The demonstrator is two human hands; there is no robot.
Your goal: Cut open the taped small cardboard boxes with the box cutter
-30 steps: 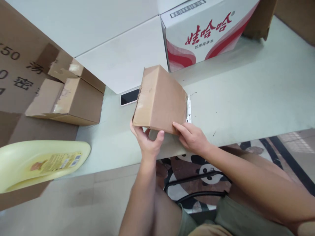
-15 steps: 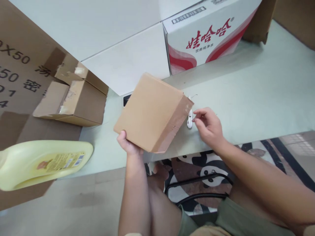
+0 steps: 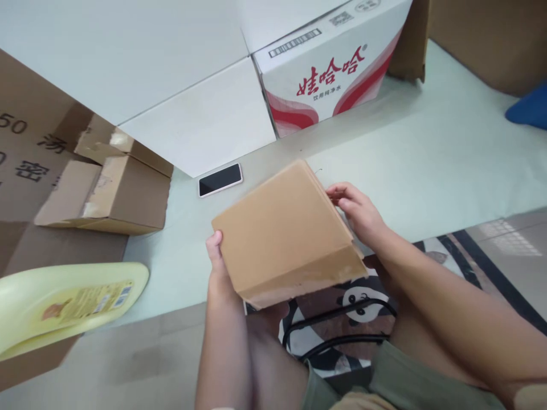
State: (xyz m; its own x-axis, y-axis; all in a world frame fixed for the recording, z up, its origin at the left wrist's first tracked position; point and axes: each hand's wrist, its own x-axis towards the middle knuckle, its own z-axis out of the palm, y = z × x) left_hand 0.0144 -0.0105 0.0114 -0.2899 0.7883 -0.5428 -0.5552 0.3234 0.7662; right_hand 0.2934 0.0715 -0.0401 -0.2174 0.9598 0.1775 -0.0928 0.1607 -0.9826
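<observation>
A flattened brown cardboard box (image 3: 284, 230) is held tilted above the table's front edge, a flap folded along its lower side. My left hand (image 3: 217, 259) grips its left corner, thumb on the upper face and the other fingers hidden underneath. At the opposite edge is my right hand (image 3: 359, 210), its fingers loosely curled and a little apart. Its fingertips reach partly behind the cardboard, so whether they touch it is unclear.
A phone (image 3: 220, 180) lies beyond the cardboard on the pale green tabletop (image 3: 444, 148). White cartons (image 3: 205, 134) and a red-and-white carton (image 3: 329, 85) stand behind. Leftward are an open cardboard box (image 3: 132, 196) and a yellow bottle (image 3: 81, 302). A blue object (image 3: 530, 108) shows far right.
The cardboard has turned and come lower, toward me. My right hand has closed in on its right edge. A white utility knife seen on the table before is now hidden; the phone is uncovered.
</observation>
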